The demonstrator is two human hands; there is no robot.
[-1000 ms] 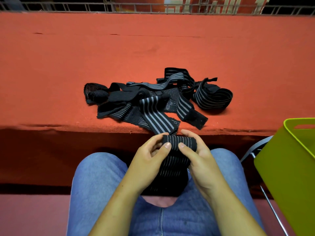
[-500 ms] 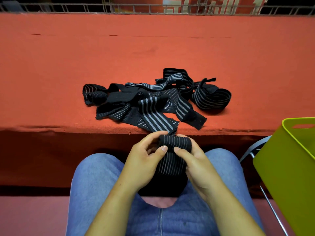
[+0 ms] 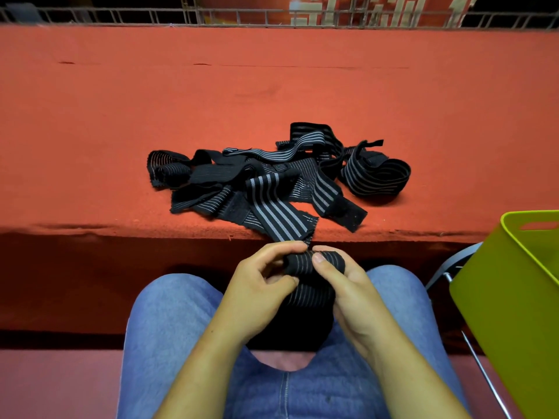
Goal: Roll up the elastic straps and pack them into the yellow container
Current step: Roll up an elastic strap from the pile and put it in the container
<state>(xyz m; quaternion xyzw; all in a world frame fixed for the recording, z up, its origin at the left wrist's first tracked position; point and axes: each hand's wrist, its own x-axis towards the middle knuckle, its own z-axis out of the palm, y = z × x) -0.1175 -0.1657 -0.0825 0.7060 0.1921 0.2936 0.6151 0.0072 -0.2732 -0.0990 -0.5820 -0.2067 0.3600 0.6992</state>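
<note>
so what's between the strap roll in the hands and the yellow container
In the head view, no straps: past the right hand gripping the roll come a jeans knee and grey metal frame beside the yellow container.

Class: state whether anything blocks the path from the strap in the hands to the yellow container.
Nothing visible does. The left hand and right hand hold the strap; the yellow container stands open to its right.

Before you, the red felt table (image 3: 127, 122) carries one tangled heap of black striped elastic straps (image 3: 272, 192). A loose coil (image 3: 375, 181) touches the heap's right side.
</note>
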